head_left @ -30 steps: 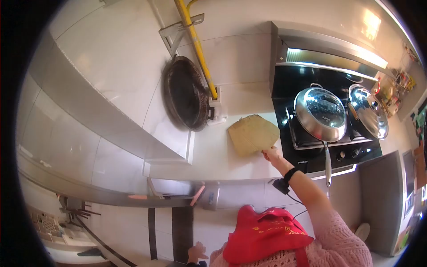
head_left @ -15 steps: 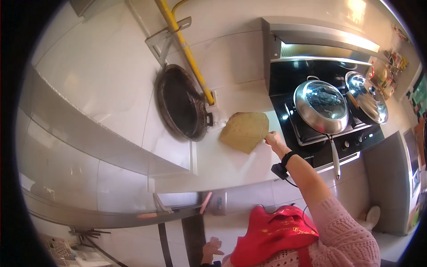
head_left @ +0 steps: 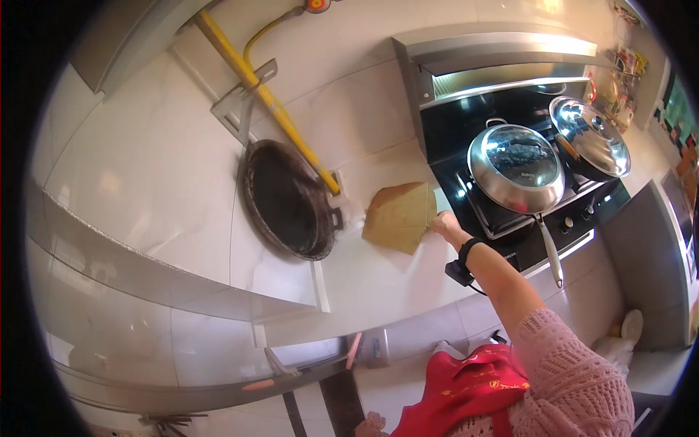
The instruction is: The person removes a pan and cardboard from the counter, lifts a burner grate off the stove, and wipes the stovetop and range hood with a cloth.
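My right hand [head_left: 443,224] is closed on the right edge of a flat tan sheet [head_left: 399,217], cloth-like or paper-like; I cannot tell which. The sheet is above the white counter [head_left: 364,280], between a big dark pan and the stove; whether it touches the surface is unclear. A black band with a small box is strapped round my right wrist. Low at the bottom edge, my left hand [head_left: 373,424] shows only in part, beside the red apron [head_left: 466,386] and away from the counter. Its fingers are too unclear to read.
A large dark pan [head_left: 280,200] leans on the wall by a yellow pipe [head_left: 269,98]. On the black stove [head_left: 455,171] stand a lidded pan [head_left: 517,167], its handle jutting forward, and a lidded pot [head_left: 593,138]. A range hood [head_left: 502,49] is behind them.
The view has shifted and tilted slightly. My right hand still holds the tan sheet in nearly the same spot by the stove. My left hand has dropped lower in view and is more cut off.
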Demonstrator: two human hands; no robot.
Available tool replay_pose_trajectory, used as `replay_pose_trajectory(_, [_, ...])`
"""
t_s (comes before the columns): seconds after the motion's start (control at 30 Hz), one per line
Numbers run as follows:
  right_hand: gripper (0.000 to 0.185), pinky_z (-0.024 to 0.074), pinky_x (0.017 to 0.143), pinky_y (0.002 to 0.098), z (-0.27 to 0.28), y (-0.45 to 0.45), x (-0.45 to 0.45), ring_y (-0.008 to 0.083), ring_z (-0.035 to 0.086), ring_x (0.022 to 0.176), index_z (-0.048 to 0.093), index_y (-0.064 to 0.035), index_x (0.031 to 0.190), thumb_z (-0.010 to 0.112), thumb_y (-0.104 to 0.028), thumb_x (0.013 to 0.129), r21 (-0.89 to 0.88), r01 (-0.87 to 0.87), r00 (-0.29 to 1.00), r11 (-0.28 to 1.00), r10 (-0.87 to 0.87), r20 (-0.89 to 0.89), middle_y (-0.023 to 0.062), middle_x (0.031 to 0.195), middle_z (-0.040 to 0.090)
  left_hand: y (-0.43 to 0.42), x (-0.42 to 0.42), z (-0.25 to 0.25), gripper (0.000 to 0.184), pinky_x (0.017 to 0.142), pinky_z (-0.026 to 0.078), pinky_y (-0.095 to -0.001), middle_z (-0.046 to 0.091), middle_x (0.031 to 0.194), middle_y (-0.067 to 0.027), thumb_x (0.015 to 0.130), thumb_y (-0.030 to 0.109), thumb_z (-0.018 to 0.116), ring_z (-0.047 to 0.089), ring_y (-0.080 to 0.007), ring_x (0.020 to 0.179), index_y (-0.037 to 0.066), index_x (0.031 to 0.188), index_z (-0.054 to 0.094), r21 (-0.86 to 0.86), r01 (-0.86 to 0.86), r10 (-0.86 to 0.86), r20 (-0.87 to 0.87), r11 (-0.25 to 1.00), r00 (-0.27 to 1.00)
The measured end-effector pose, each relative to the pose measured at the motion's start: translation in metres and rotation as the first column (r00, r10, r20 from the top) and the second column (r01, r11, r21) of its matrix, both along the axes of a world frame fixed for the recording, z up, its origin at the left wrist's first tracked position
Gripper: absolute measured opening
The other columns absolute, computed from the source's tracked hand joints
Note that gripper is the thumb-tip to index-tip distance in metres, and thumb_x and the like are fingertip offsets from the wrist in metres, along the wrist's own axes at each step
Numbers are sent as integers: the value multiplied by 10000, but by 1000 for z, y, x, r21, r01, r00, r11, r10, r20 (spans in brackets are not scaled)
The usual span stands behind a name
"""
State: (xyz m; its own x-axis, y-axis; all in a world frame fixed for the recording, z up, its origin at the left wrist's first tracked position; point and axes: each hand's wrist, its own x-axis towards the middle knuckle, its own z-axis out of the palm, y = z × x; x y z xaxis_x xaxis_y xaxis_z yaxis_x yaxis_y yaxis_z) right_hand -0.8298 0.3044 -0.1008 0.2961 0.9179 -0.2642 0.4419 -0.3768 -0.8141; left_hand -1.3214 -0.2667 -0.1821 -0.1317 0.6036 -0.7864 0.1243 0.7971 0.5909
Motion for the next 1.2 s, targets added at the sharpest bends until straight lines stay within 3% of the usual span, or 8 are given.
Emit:
replay_pose_trajectory(0.17, [389, 435, 885, 454, 17, -6, -9, 343, 583, 918, 622, -22, 1075, 646, -257, 765, -11, -372, 872, 928, 354, 338, 190, 1003, 636, 25, 2, 10, 283, 802, 495, -395, 648, 1025, -165, 869, 218, 594, 634, -283, 947, 25, 1075, 599, 19, 26, -25, -22, 999, 999])
replay_pose_trajectory(0.37, [415, 507, 872, 449, -9, -74, -21, 322, 615, 1011, 596, -48, 1189, 606, -201, 803, -38, 90, 969, 995, -96, -226, 159, 1003, 643, 93, 32, 55, 330, 833, 512, -337, 623, 1135, -128, 909, 219, 590, 629, -237, 1005, 12, 1164, 572, 72, 139, -135, -55, 988, 989])
replay_pose_trajectory(0.43, [425, 561, 692, 328, 20, -131, -1, 215, 680, 756, 563, -15, 1213, 630, -228, 852, -132, -170, 716, 977, 31, -697, 110, 923, 669, 126, 63, 76, 346, 843, 518, -318, 615, 1172, -116, 922, 219, 589, 627, -221, 1024, 7, 1194, 563, 94, 160, -157, -44, 983, 987])
replay_pose_trajectory(0.57, [332, 561, 647, 307, 3, -251, 65, 187, 679, 748, 618, -41, 1117, 617, -250, 859, -205, -518, 778, 831, 358, -516, 91, 934, 665, 192, 168, 101, 273, 713, 538, -272, 628, 1134, -97, 978, 215, 538, 647, -170, 897, 8, 1149, 587, 122, -189, 130, 385, 974, 914])
replay_pose_trajectory(0.63, [311, 561, 636, 310, -27, -314, 120, 183, 671, 736, 633, -53, 1100, 613, -248, 859, -333, -531, 780, 779, 296, -551, 81, 902, 669, 220, 225, 124, 351, 847, 511, -294, 614, 1172, -94, 995, 221, 503, 622, -167, 992, -1, 1266, 528, 177, 126, -174, 295, 976, 940])
replay_pose_trajectory(0.97, [279, 521, 617, 275, -10, -599, 428, 154, 626, 731, 594, -29, 1123, 573, -210, 912, -396, 514, 637, 761, -647, -418, 62, 873, 625, 354, 473, 159, 227, 721, 545, -396, 571, 1034, -93, 961, 233, 503, 571, -199, 1000, 48, 1086, 542, 312, 404, -484, 751, 860, 450])
replay_pose_trajectory(1.03, [241, 516, 626, 280, -9, -644, 458, 146, 616, 722, 582, -39, 1089, 585, -195, 905, -370, 622, 516, 691, -716, -471, 48, 851, 615, 349, 506, 183, 444, 890, 479, -503, 442, 1296, -142, 909, 343, 575, 427, -256, 1231, 41, 1225, 492, 133, 164, -199, 318, 977, 927])
replay_pose_trajectory(1.2, [138, 528, 622, 325, -60, -719, 509, 173, 614, 696, 559, -51, 1035, 526, -130, 926, -470, 704, 226, 533, -795, -563, 68, 808, 618, 326, 493, 150, 695, 1008, 325, -590, 273, 1473, -162, 855, 353, 633, 306, -309, 1340, 157, 1440, 314, 169, 41, -38, -24, 985, 999])
